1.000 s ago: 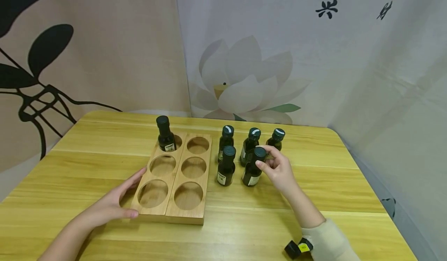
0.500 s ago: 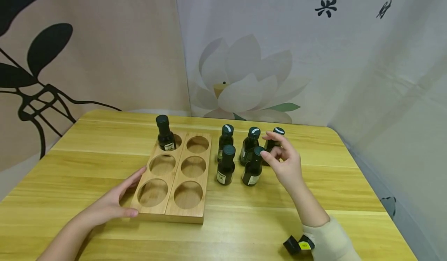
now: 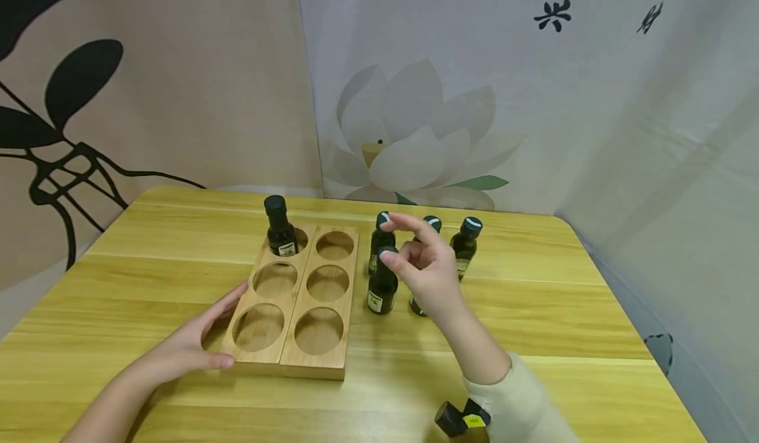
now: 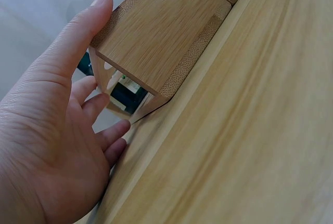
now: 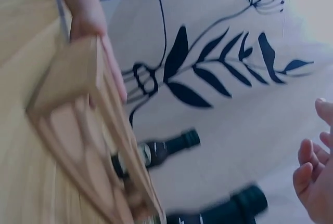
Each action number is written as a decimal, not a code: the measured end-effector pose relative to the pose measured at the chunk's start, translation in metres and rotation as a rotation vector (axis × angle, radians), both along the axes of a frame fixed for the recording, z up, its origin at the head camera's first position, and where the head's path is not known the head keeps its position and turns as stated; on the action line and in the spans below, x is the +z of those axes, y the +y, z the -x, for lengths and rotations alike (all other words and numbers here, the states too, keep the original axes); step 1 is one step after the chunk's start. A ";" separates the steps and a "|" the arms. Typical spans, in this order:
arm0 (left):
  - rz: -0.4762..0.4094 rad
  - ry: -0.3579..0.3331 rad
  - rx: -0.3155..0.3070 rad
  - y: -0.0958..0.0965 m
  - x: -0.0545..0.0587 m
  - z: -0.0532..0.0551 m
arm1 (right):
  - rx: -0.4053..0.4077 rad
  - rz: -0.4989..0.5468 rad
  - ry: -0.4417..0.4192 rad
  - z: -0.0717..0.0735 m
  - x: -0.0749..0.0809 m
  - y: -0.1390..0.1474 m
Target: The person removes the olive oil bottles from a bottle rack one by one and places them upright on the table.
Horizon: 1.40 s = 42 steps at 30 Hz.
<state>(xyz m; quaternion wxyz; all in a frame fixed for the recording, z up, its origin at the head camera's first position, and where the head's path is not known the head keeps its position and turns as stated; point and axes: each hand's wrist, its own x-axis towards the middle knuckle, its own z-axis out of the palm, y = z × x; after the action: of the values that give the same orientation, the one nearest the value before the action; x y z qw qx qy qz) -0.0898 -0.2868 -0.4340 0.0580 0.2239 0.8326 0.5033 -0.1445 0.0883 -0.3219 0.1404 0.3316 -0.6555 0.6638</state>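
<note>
My left hand (image 3: 190, 347) rests against the left side of a light wooden rack (image 3: 311, 369) with round wells, its thumb by the near corner; in the left wrist view, its loosely bent fingers (image 4: 106, 135) touch the side. One dark, black-capped bottle (image 3: 281, 231) stands in the far left well. My right hand (image 3: 429, 265) hovers by the front left bottle (image 3: 382, 293), fingers bent and thumb overlapping its cap in the head view. In the right wrist view, a gap separates the hand (image 5: 317, 182) from the blurred bottle (image 5: 229, 206) below.
A back row of dark bottles includes one at the right (image 3: 465, 248) and one at the left (image 3: 379, 242). My right hand partly hides two others. Black wrist gear (image 3: 462, 419) hangs at the right sleeve. Behind the wooden table (image 3: 569, 298) hangs a printed cloth (image 3: 439, 133).
My right hand has left the cap of the front right bottle and moved left to the front left bottle. My left hand and the rack look the same.
</note>
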 end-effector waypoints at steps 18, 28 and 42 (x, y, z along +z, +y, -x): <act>-0.043 -0.025 -0.019 0.000 -0.002 -0.002 | 0.042 -0.053 -0.309 0.017 -0.013 -0.108; -0.042 -0.027 -0.017 0.002 -0.001 -0.002 | -0.040 -0.092 -0.404 0.035 -0.019 -0.138; -0.038 -0.016 -0.027 0.001 -0.001 0.000 | -0.134 -0.182 -0.489 0.063 -0.026 -0.170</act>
<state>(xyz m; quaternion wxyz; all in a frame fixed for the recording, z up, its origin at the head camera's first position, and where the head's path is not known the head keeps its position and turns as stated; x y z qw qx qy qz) -0.0895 -0.2862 -0.4351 0.0671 0.2321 0.8193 0.5199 -0.2079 -0.0815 -0.3478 -0.0086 0.1287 -0.7474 0.6517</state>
